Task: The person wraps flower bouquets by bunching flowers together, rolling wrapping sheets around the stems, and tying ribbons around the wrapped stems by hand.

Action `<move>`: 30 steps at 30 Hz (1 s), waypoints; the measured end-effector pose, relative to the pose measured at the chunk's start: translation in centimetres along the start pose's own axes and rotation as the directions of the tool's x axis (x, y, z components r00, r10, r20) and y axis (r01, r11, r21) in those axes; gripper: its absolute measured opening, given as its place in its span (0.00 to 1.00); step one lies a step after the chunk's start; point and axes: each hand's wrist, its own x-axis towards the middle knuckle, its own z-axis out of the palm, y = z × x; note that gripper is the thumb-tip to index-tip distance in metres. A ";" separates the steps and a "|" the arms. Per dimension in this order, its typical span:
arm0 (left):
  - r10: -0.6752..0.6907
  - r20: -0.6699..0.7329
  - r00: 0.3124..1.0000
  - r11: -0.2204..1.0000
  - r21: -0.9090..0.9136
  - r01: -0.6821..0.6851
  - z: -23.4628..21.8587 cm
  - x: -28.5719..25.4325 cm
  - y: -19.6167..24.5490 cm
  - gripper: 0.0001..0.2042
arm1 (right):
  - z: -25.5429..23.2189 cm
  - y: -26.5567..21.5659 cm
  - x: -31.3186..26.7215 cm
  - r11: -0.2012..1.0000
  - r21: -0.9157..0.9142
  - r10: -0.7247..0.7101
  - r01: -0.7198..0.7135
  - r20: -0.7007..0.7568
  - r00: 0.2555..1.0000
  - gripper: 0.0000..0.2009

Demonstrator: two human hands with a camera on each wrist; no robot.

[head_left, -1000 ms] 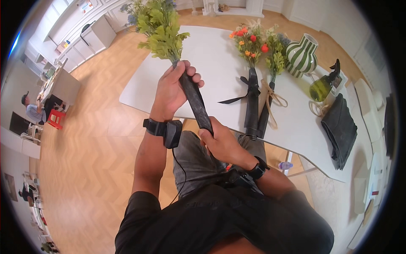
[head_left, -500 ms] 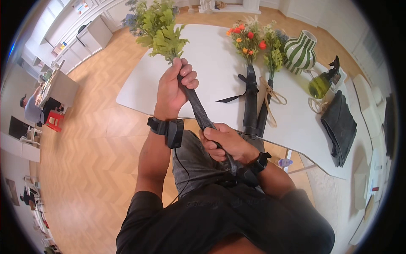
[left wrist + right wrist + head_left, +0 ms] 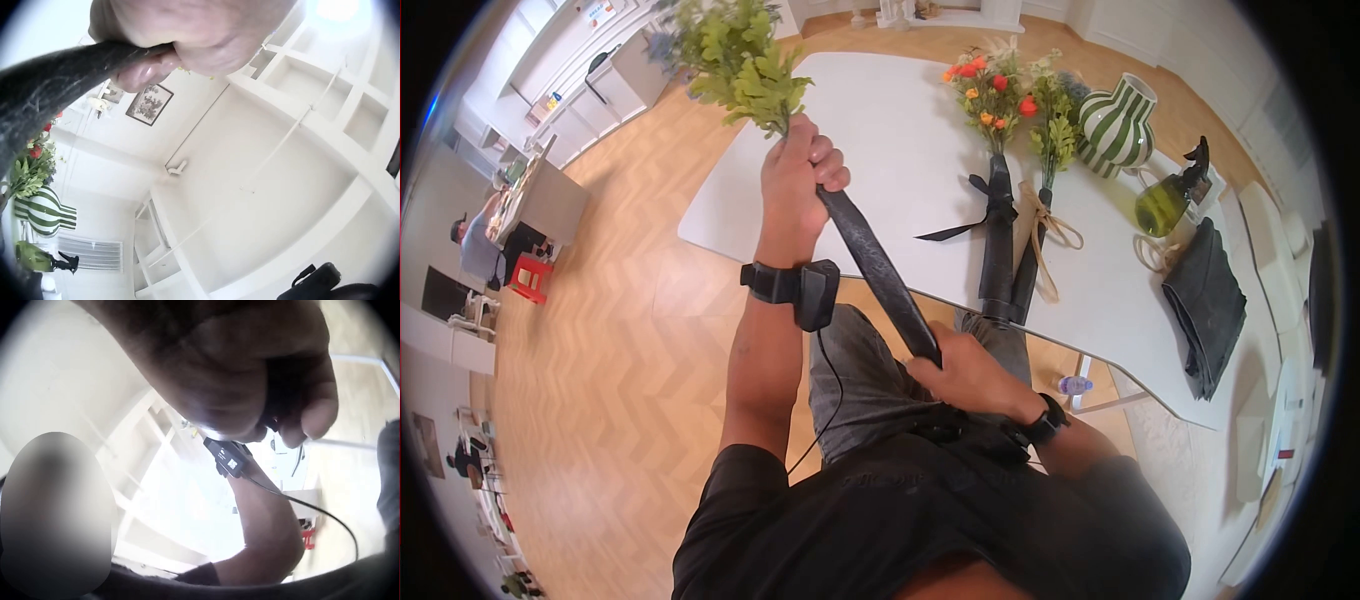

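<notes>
In the head view my left hand (image 3: 798, 180) grips a bouquet (image 3: 745, 65) of green leaves and blue flowers just below the leaves. A long black wrapping (image 3: 882, 275) runs from that fist down to my right hand (image 3: 972, 372), whose thumb and fingers hold its lower end. It stretches straight and slanted between the two hands, above the lap. The left wrist view shows the dark wrapping (image 3: 56, 84) coming out of the curled left fingers (image 3: 140, 75). In the right wrist view the right fingers (image 3: 319, 415) curl round its dark end.
On the white table (image 3: 860, 110) lie a red-and-orange bouquet (image 3: 997, 230) in black wrapping and a green bouquet (image 3: 1055, 150) tied with twine. A striped vase (image 3: 1116, 125), green spray bottle (image 3: 1160, 208) and folded black cloth (image 3: 1203, 310) stand or lie at the right. Someone sits far left (image 3: 478, 250).
The right hand first shifted its hold with the lower wrapping bunched, then moved down and right, drawing the wrapping straight. The left hand and bouquet have moved slightly up and left.
</notes>
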 end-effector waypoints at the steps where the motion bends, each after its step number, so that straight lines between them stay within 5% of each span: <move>1: 0.000 0.006 1.000 1.000 -0.001 0.000 -0.1 0.2 0.4 0.11 | 0.0 0.9 -0.3 0.949 -0.286 -0.149 0.133 -0.035 0.988 0.14; 2: 0.013 -0.010 1.000 1.000 -0.007 -0.013 -0.2 0.3 0.9 0.11 | -0.2 1.3 -0.6 0.803 -0.549 -0.296 0.234 -0.026 0.955 0.15; 6: 0.040 0.003 0.999 0.999 -0.025 -0.040 -0.5 0.4 2.7 0.11 | -2.1 -0.3 -2.2 0.821 -0.530 -0.200 0.211 0.079 0.977 0.15; 8: 0.036 0.040 0.999 0.999 -0.029 -0.035 -0.3 0.0 2.7 0.11 | -3.1 -1.4 -1.6 0.879 -0.452 -0.275 0.150 -0.224 0.935 0.16; 9: 0.018 0.053 0.998 0.999 -0.034 -0.016 0.1 -0.6 2.3 0.11 | -3.3 -1.8 -0.9 0.883 -0.447 -0.273 0.147 -0.231 0.934 0.16; 11: -0.014 0.080 0.997 0.999 -0.038 0.017 0.7 -1.3 1.6 0.11 | -2.5 -2.5 1.3 0.823 -0.266 -0.566 0.502 -0.321 0.759 0.18; 12: -0.033 0.130 0.991 0.997 -0.060 0.041 0.8 -1.4 0.9 0.12 | -1.7 -2.3 2.5 0.826 -0.268 -0.562 0.495 -0.338 0.755 0.18; 14: -0.057 0.198 0.979 0.993 -0.086 0.075 1.2 -1.8 -0.4 0.13 | -0.2 -2.3 5.0 0.857 0.047 -0.496 0.513 -0.199 0.846 0.22; 15: -0.082 0.208 0.975 0.990 -0.097 0.104 1.4 -2.3 -1.1 0.13 | 0.2 -2.8 4.9 0.857 0.043 -0.495 0.514 -0.210 0.843 0.22; 17: -0.100 0.215 0.972 0.987 -0.104 0.124 1.2 -2.6 -2.1 0.13 | 1.1 -4.7 4.1 0.851 0.477 -0.246 0.221 -0.011 0.969 0.25; 19: -0.165 0.217 0.962 0.972 -0.129 0.196 0.5 -2.7 -2.8 0.13 | 2.2 -4.9 4.0 0.909 0.352 -0.226 0.225 -0.038 0.973 0.22; 22: -0.193 0.173 0.966 0.970 -0.114 0.214 -0.2 -2.6 -3.7 0.13 | 2.7 -3.0 5.7 0.886 -0.054 -0.458 0.460 -0.251 0.853 0.16; 26: -0.306 0.180 0.935 0.914 -0.217 0.342 -1.7 -1.7 -4.5 0.14 | 2.0 -2.8 6.2 0.929 0.037 -0.357 0.369 -0.188 0.915 0.17; 28: -0.324 0.209 0.923 0.889 -0.266 0.372 -2.4 -1.3 -4.7 0.14 | 1.3 -3.8 5.5 0.925 0.330 -0.188 0.188 -0.032 0.982 0.17; 30: -0.339 0.239 0.910 0.860 -0.314 0.402 -3.3 -0.6 -5.0 0.14 | 1.2 -3.6 5.6 0.924 0.338 -0.179 0.179 -0.031 0.983 0.17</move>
